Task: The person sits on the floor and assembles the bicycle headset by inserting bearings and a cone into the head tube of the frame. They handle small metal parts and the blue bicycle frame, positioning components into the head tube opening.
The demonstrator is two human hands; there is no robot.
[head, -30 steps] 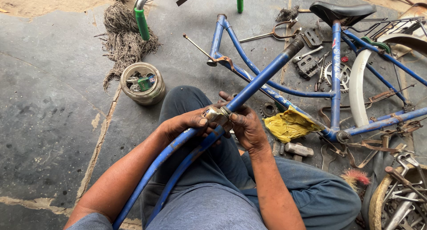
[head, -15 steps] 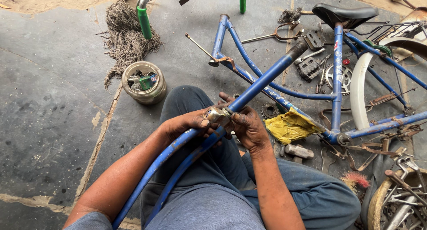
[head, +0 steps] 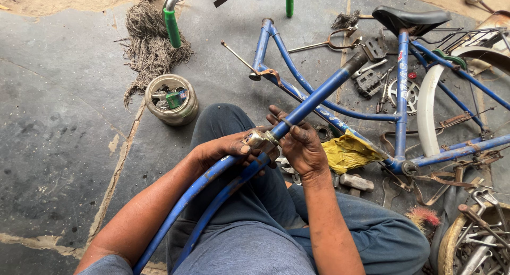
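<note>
I hold a blue bicycle fork [head: 313,97] across my lap, its steerer tube pointing up and right and its two blades running down toward my left. My left hand [head: 226,147] grips the fork at the metal crown ring [head: 258,139]. My right hand [head: 300,145] wraps the steerer tube just above that ring, fingers spread over the tube. Both hands are dark with grease.
A blue bicycle frame [head: 401,89] with a black saddle [head: 411,19] lies on the concrete ahead. A round tin [head: 171,99] of small parts stands at left, near a wad of fibre [head: 151,38]. A yellow rag [head: 348,153], pedals, a sprocket, a white mudguard [head: 427,102] and wheel rims crowd the right.
Both hands have stayed at the fork crown. The steerer tube's tip has shifted slightly, and my right fingers have adjusted a little on the tube.
</note>
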